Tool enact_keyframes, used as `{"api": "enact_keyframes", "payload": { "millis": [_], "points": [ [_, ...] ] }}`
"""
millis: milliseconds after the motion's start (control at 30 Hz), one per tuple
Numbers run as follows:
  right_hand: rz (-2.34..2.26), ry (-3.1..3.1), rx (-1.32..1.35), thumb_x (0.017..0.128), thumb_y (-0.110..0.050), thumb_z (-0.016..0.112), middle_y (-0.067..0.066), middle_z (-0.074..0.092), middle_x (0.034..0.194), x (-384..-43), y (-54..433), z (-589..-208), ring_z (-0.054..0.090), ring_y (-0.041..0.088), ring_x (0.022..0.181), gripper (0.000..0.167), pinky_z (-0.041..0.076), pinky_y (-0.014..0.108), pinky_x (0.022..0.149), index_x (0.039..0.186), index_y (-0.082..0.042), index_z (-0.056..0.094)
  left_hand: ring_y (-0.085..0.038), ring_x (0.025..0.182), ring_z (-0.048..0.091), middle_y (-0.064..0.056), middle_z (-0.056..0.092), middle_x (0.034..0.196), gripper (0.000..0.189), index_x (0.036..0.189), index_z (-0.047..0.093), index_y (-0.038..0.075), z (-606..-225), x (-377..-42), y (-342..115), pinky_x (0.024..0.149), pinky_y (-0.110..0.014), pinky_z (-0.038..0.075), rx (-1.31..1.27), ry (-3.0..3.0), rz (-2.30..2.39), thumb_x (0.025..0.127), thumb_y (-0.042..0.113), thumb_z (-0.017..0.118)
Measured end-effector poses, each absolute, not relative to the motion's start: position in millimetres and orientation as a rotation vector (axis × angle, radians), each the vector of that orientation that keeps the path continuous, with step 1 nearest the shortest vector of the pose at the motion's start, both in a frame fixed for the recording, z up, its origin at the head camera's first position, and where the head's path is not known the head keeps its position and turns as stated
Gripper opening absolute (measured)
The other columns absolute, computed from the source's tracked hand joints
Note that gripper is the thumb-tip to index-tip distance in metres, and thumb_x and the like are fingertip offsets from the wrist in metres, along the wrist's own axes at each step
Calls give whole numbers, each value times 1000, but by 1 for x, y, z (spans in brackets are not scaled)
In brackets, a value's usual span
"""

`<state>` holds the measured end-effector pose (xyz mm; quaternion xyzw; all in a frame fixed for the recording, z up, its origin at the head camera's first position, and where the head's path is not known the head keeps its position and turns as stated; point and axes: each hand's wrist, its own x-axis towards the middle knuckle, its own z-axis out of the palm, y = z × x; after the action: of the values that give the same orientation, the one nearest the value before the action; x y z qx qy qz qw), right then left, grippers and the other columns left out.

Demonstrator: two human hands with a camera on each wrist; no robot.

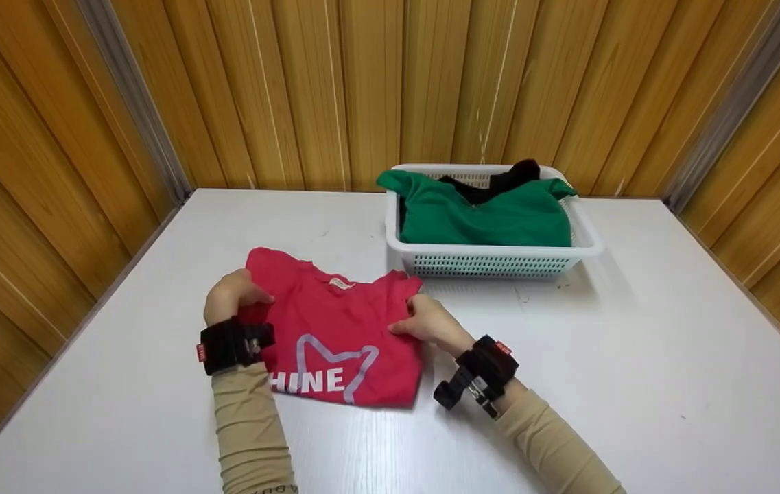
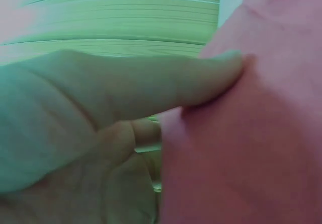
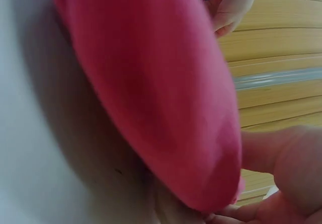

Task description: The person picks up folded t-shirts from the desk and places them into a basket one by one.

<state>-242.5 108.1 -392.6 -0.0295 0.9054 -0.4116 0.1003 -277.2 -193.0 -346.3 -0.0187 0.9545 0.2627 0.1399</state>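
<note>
A red T-shirt [image 1: 341,322] with a star outline and white lettering is spread between both hands, its collar turned toward the back wall. At its left side, my left hand [image 1: 232,296] pinches the cloth near the sleeve, thumb on top. My right hand [image 1: 434,321] pinches the opposite edge just below the other sleeve. In the left wrist view the thumb [image 2: 201,78] lies on the cloth while the fingers go behind it. The right wrist view shows the shirt's edge [image 3: 166,98] lifted above the table, with the right hand [image 3: 287,173] gripping it from the side.
Behind the shirt and to its right, a white plastic basket [image 1: 499,264] stands on the white table [image 1: 636,384]. A green garment [image 1: 492,216] and a black one [image 1: 516,177] lie in it. Wood-patterned panels [image 1: 376,89] close in the table's back and sides.
</note>
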Motion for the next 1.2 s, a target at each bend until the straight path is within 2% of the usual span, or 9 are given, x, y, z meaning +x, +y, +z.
{"api": "enact_keyframes", "payload": {
  "millis": [167,333,600,833,900,1033,1200],
  "points": [
    [-1227,2756,-152,77,-11,75,10,62,91,-241,104,-388,53,18,81,27,47,29,73,97,1,61,-29,92,51,-22,54,100,46,112,50,-13,-337,-273,-192,85,-42,48,-102,2753,772,84,20,64],
    [-1249,2841,-261,77,-12,76,11,67,90,-238,100,-383,57,17,79,26,50,29,70,96,0,65,-28,91,51,-21,53,98,46,113,50,-13,-330,-268,-192,83,-40,48,-142,2763,755,85,21,63],
    [-1363,2922,-506,79,-10,73,12,70,92,-231,94,-377,61,19,79,23,53,31,70,99,-1,66,-32,94,53,-27,56,106,48,115,49,-14,-316,-256,-192,85,-44,49,-136,2817,784,84,20,62],
    [-1499,2967,-605,82,-12,72,16,70,96,-229,94,-371,62,22,81,30,56,35,76,107,2,64,-31,88,51,-21,53,94,44,112,48,-12,-301,-244,-191,76,-40,48,-206,2850,870,85,20,62],
    [-1535,2989,-635,82,-12,73,16,70,96,-229,95,-368,60,22,80,30,55,34,75,108,3,64,-33,91,51,-23,53,98,47,114,46,-12,-297,-241,-191,78,-41,48,-218,2862,900,85,20,62],
    [-1614,3011,-656,82,-11,73,16,70,96,-228,99,-361,59,21,79,32,53,32,73,110,4,65,-40,106,50,-30,50,115,56,125,39,-13,-291,-237,-189,90,-49,48,-252,2866,947,87,22,60],
    [-1712,3017,-649,82,-10,72,17,70,101,-230,107,-352,63,24,85,34,54,36,78,112,4,64,-45,119,46,-34,45,129,64,133,32,-14,-288,-237,-186,100,-54,42,-228,2896,983,89,24,58]
  ]
}}
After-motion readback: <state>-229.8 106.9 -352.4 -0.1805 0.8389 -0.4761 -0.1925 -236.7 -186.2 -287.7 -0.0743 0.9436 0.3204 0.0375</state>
